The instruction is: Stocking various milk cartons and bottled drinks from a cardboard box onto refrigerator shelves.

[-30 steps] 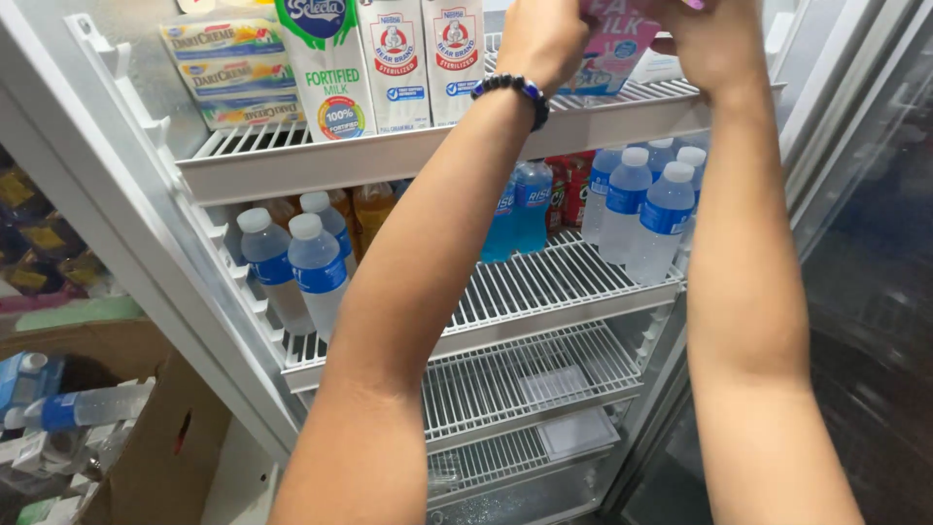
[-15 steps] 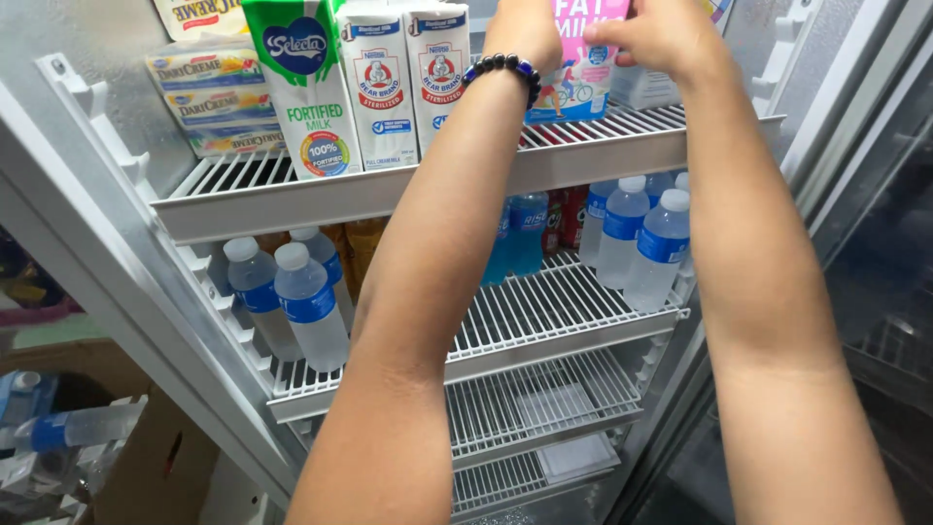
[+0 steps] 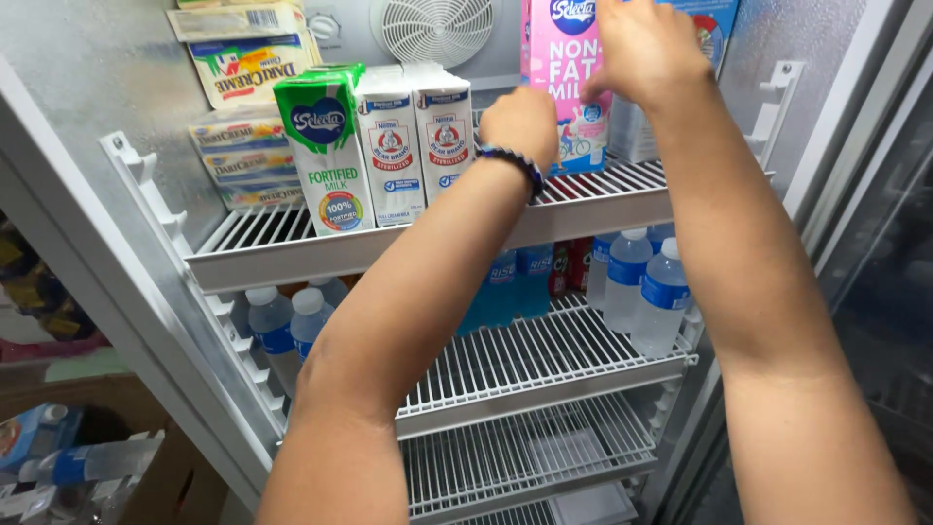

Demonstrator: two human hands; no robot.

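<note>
Right, both hands (image 3: pixel 583 92) on pink milk carton (image 3: pixel 564 68), top fridge shelf (image 3: pixel 437 238).

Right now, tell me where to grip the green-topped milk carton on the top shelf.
Grip the green-topped milk carton by its flat side panels at mid-height, coming from the open front. It stands upright at the shelf edge; its left side is free, but a white carton presses against its right.

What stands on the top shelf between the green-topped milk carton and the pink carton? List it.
In the head view, two white milk cartons stand side by side between the green-topped milk carton and the pink carton, with the left hand beside them.
</note>
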